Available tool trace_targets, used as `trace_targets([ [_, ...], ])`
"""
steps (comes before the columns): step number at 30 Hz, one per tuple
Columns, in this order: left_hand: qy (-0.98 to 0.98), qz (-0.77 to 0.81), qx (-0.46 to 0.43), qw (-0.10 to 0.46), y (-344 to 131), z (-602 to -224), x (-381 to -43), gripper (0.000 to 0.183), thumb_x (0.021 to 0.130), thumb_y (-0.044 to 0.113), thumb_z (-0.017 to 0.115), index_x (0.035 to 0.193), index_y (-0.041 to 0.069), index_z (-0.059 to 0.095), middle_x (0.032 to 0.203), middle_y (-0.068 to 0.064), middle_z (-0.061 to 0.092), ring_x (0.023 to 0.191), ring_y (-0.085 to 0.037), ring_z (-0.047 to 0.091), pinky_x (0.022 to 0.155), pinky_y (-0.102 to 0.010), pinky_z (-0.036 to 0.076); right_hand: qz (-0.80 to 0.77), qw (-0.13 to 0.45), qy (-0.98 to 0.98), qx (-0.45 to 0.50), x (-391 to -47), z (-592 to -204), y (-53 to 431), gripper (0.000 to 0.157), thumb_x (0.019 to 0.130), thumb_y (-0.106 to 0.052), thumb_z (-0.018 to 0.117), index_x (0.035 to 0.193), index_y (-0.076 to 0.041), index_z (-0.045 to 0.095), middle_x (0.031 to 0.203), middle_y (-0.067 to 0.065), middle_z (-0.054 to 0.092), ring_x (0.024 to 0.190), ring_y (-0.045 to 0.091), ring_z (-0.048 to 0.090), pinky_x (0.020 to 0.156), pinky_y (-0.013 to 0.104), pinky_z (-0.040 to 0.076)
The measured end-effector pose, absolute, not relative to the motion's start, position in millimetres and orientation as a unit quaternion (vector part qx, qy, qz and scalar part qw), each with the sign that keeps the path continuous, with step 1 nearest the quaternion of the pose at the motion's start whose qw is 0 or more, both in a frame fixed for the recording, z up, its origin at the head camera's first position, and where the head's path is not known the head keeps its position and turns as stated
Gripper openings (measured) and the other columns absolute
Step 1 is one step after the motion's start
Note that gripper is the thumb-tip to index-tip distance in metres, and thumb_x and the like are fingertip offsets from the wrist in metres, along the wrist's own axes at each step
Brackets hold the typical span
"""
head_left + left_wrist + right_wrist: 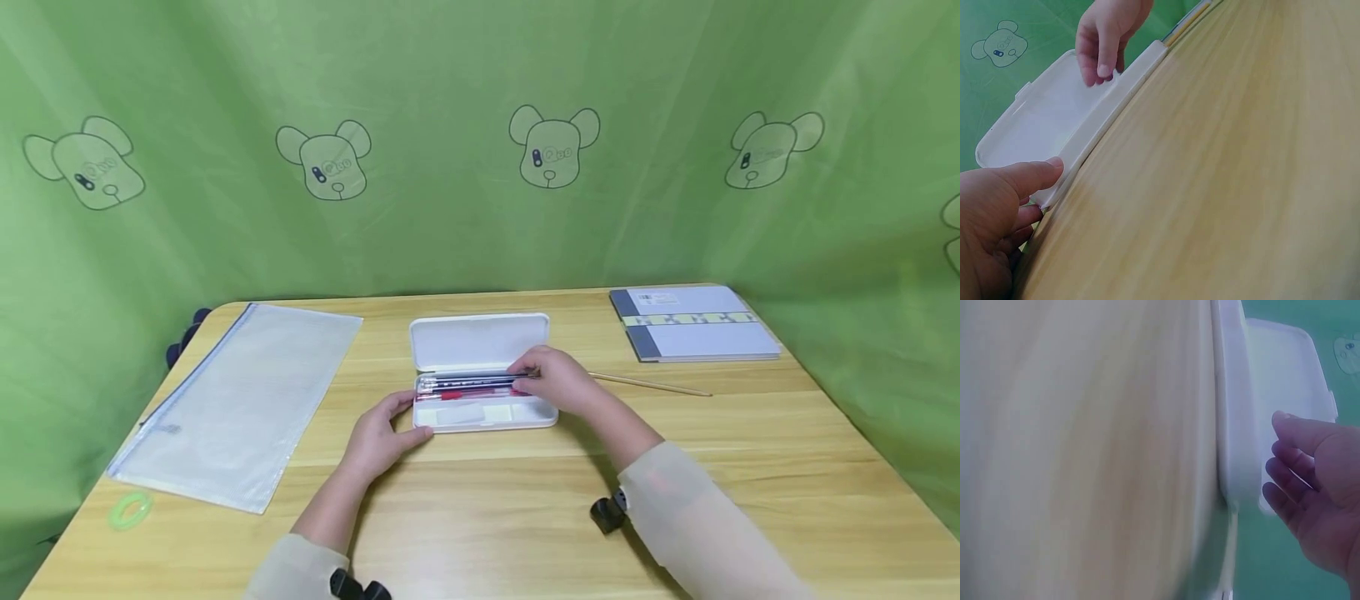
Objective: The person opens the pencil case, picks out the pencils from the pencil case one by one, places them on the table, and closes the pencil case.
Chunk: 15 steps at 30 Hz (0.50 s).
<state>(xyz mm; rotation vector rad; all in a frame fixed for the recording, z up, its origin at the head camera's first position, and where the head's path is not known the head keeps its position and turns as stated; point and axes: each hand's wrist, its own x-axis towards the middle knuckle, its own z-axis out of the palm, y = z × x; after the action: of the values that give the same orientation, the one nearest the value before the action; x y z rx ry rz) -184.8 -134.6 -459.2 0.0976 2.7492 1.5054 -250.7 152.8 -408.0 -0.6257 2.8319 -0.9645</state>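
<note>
A white pencil case (pixel 480 343) lies with its lid raised on the table. Dark pencils (pixel 468 382) and a red pen (pixel 453 395) lie lengthwise in its tray, with a pale block (pixel 461 414) in front of them. My left hand (pixel 378 437) grips the case's left end, thumb at the front wall and fingers round the side. My right hand (pixel 558 382) is over the right end of the tray, fingertips right at the pencils' ends. In the right wrist view, its fingers (pixel 1297 478) are loosely bent, with a gap below the thumb and nothing showing between them.
A thin wooden stick (pixel 652 384) lies right of the case. A grey and white notebook (pixel 701 325) with a patterned band sits at the back right. On the left are a clear zip pouch (pixel 247 400) and a green ring (pixel 130 510). Green curtain (pixel 450 233) hangs behind.
</note>
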Motion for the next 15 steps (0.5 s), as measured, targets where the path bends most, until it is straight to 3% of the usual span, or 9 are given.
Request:
trace_targets([
  [15,0.878,0.477,0.036,0.004,-134,-459,-186,0.061,0.079,0.024,0.081,0.133,0.008,0.058,0.134,-0.011,0.063,0.135,-0.032,0.049,0.117,-0.049,0.035,-0.224,0.075,0.947,-0.218,-259,-410,127,0.023,0.087,-0.017,0.073,0.108,-0.007,0.074,0.108,0.009,0.072,0.107,0.027,0.064,0.100,0.044,0.051],
])
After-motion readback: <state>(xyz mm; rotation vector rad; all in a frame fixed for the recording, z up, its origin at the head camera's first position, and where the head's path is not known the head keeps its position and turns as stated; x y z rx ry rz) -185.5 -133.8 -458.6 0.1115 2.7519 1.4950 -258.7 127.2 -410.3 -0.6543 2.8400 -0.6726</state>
